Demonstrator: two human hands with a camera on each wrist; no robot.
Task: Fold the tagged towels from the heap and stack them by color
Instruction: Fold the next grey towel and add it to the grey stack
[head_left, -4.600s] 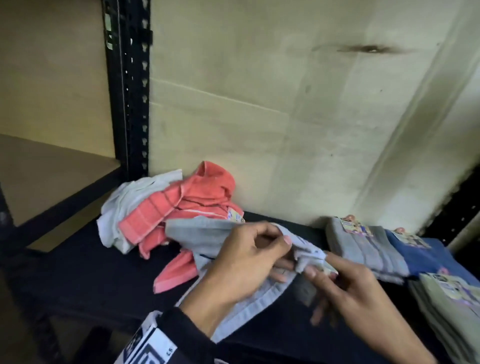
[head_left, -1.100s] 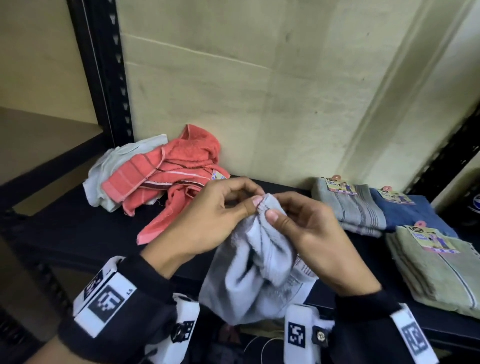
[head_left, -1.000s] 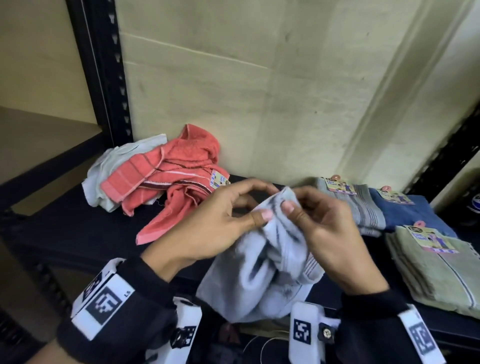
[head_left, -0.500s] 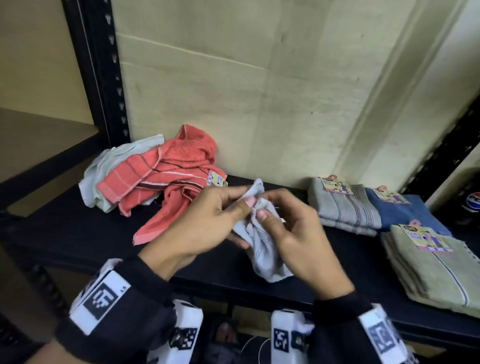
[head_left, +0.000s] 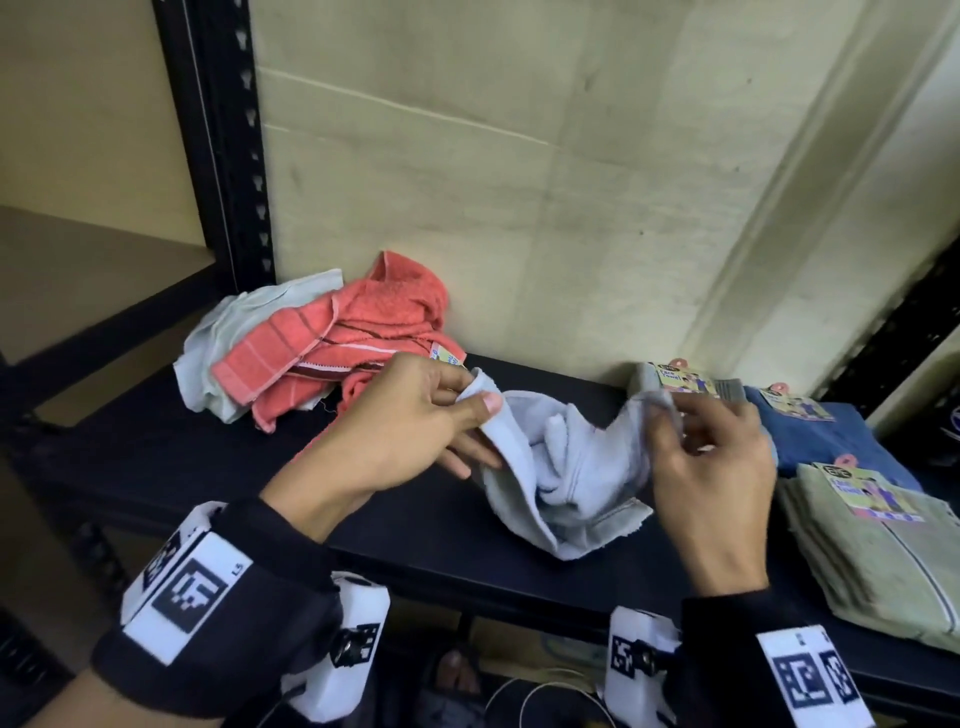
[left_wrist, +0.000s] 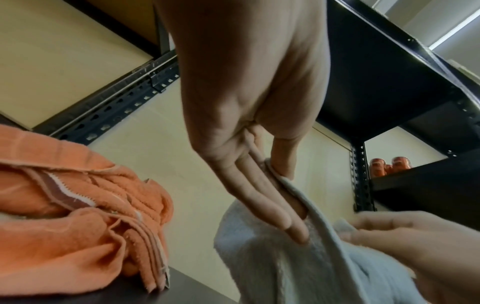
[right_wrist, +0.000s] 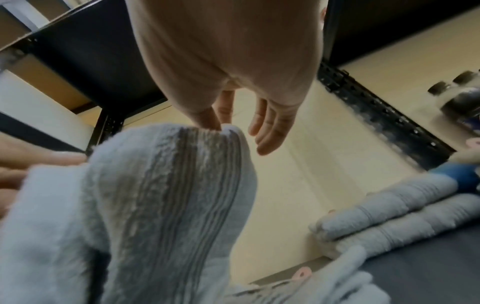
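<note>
Over the black shelf (head_left: 156, 457), the left hand (head_left: 410, 431) and right hand (head_left: 711, 467) each pinch a corner of the pale blue towel (head_left: 571, 467). Orange heap (head_left: 343, 338) lies left; folded grey (head_left: 727, 387), blue (head_left: 831, 441) and green stacks (head_left: 893, 561) crowd the right.

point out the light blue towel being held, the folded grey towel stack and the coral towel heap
light blue towel (head_left: 571, 467), head view, its sagging middle
folded grey towel stack (right_wrist: 384, 226), right wrist view, rolled front edge
coral towel heap (head_left: 374, 322), head view, top fold
</note>
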